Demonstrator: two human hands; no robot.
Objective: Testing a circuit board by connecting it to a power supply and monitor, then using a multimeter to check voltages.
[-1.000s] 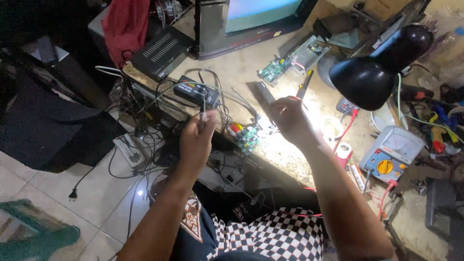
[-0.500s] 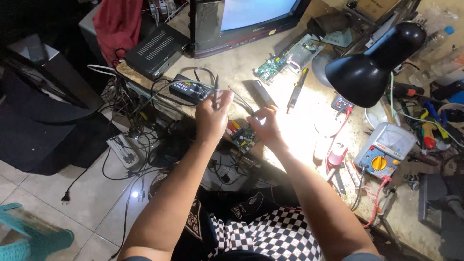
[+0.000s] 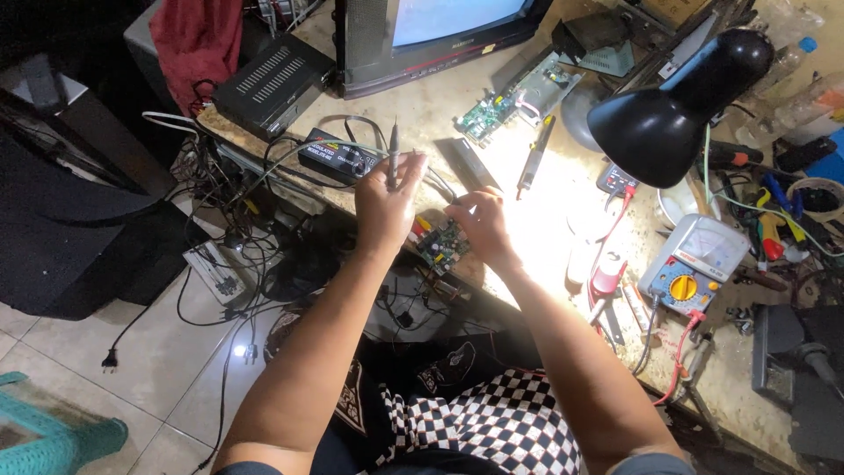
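A person's left hand [image 3: 385, 198] grips a thin probe [image 3: 393, 151] upright. Their right hand [image 3: 482, 224] closes on a small green circuit board [image 3: 442, 245] at the bench's [image 3: 422, 114] near edge, beside a black lamp [image 3: 661, 123].

1. A slim dark probe with a thin metal tip [image 3: 393, 157] stands almost upright just left of the frame's centre, upper half. Its pointed end sticks up above the fingers, and its lower part is hidden inside the closed grip of the left hand [image 3: 385, 204]. Whether a lead runs from it cannot be told among the cables.

2. A small green circuit board with yellow and red parts on it [image 3: 442, 244] lies at the near edge of the pale stone surface [image 3: 422, 110], at the centre of the frame. It sits tilted, one corner toward the edge, brightly lit. The right hand [image 3: 482, 227] rests on its right side, fingers touching it.
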